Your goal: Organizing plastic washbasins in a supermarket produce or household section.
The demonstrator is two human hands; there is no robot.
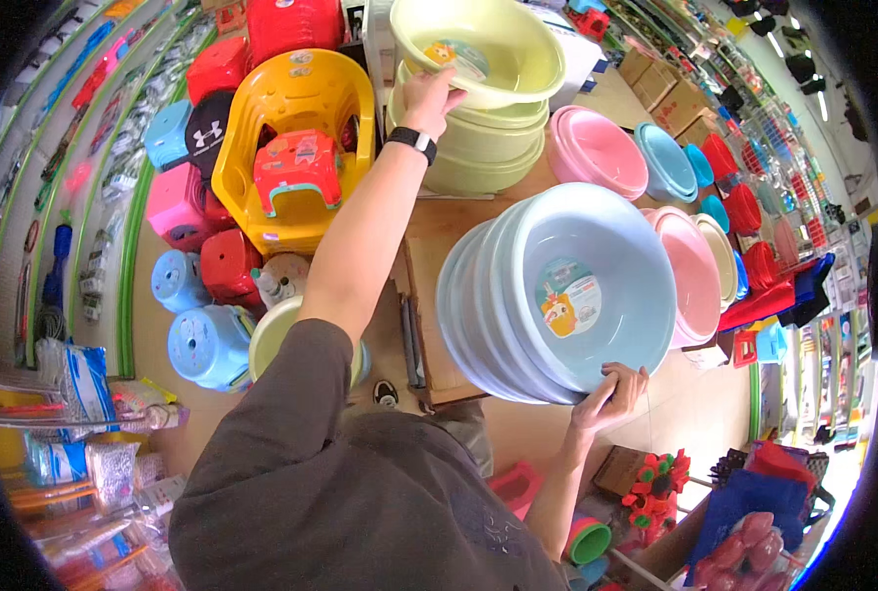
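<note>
My left hand [425, 100], with a dark band on its wrist, grips the near left rim of a pale yellow-green plastic basin [512, 66]. That basin tilts on top of a stack of like basins [483, 159]. With my right hand [610, 397] I hold the near rim of a light blue plastic basin [623, 295], fingers inside and the palm outside. It is the front one of several nested blue basins [468, 310], which lean with their mouths towards me. A round printed sticker [568, 299] shows on its inner bottom.
The stacks stand on a wooden table [428, 258]. Pink basins [609, 155] and small blue basins [668, 162] lie beyond. To the left are a yellow plastic chair [239, 177] holding a red stool [298, 166], and blue stools [206, 347]. Stocked shelves [77, 185] line the left side.
</note>
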